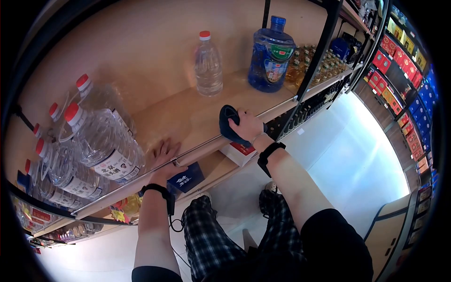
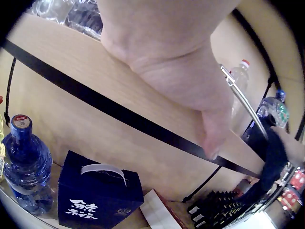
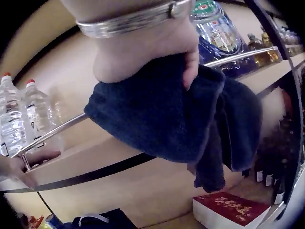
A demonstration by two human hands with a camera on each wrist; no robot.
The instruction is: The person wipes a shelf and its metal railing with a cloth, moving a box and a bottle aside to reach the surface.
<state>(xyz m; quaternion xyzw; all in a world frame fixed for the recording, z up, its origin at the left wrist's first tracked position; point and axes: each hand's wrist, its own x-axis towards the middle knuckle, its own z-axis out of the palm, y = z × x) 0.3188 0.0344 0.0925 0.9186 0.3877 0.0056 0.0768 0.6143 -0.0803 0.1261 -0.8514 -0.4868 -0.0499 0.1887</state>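
At frame centre the right hand [image 1: 247,126] grips a dark cloth [image 1: 229,123] on the shelf [image 1: 188,113]. The left hand [image 1: 164,157] lies flat and open, lower left. Even pressure along the edge rail seems best.

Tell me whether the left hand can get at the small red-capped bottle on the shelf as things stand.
Probably yes. The left hand lies flat on the shelf, with only bare wood between it and the small bottle; the big jugs stand off to the side.

Left hand [image 1: 165,159] flat, right hand [image 1: 248,126] tightly curled.
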